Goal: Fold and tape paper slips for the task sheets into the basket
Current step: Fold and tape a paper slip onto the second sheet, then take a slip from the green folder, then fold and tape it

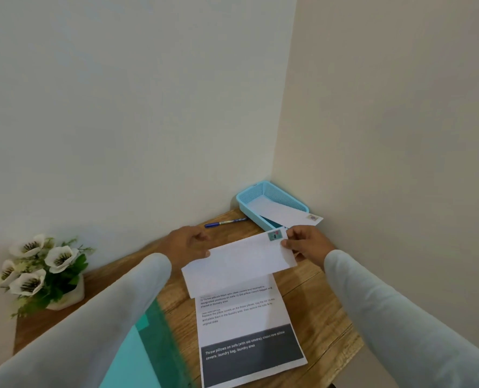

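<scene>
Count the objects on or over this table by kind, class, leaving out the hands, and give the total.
folded paper slips: 2
task sheet: 1
basket: 1
pen: 1
green folder: 1
pot of flowers: 1
Total: 7

This looks like a home corner to me: plain walls [120,107], a wooden tabletop [314,306], white flowers [39,264] in a pot [71,298], a pen [225,222], a blue basket [249,212].
</scene>
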Tool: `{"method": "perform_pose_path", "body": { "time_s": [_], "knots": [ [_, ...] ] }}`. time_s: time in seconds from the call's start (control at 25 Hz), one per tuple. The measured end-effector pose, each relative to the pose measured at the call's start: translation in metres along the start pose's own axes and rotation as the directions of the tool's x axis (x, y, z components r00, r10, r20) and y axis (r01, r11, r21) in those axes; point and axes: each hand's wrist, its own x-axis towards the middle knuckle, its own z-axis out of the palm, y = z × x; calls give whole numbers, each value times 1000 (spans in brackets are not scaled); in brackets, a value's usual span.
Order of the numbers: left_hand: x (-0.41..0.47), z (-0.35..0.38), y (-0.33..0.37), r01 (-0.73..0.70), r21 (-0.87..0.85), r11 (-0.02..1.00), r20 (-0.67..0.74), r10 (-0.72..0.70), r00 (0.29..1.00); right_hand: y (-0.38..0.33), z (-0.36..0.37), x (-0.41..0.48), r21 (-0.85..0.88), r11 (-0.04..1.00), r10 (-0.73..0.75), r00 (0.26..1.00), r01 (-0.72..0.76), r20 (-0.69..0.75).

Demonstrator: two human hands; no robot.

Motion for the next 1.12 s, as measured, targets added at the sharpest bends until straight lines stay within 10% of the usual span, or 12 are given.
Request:
{"method": "perform_pose_path", "body": {
  "time_s": [0.36,0.76,1.12],
  "knots": [
    [28,33,13,210,-369,905,111,-181,977,34,-60,-15,296,955,84,983,-33,-162],
    [76,66,79,77,-382,921,-144,-141,979,69,-93,-17,511,855,296,889,-85,-349],
    [73,75,69,47,-210,977,-11,-50,999,61,-71,28,591,798,438,787,-118,-435]
  ]
}}
